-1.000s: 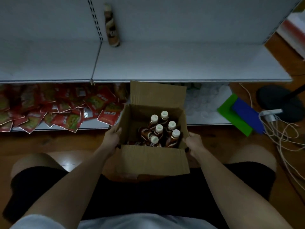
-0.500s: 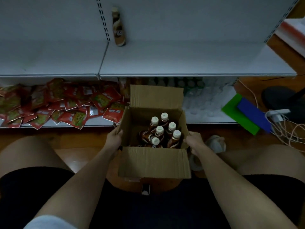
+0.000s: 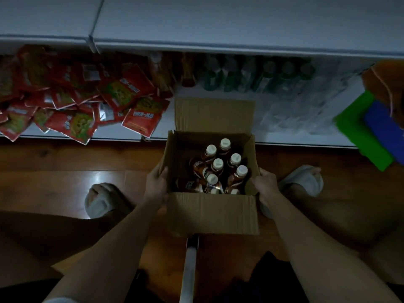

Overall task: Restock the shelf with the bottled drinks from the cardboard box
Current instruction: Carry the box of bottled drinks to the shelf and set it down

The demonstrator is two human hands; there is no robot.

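Both hands gripping cardboard box (image 3: 213, 213) sides, left hand (image 3: 155, 186), right hand (image 3: 265, 186)

Both forearms are bare from the lower frame edge up to the left hand (image 3: 155, 187) and right hand (image 3: 265, 187) at mid-frame; no watch, ring or glove is visible on either. A pale sleeve edge (image 3: 57, 300), whitish, shows at the bottom left of the frame. Dark shorts (image 3: 271, 278), black or near it, occupy the lower centre. Legs are bare below them. Each foot wears a light grey slip-on sandal with a broad strap, toes exposed: left sandal (image 3: 101, 204) at centre left, right sandal (image 3: 305, 179) at centre right. Lighting is dim; finer markings cannot be made out.
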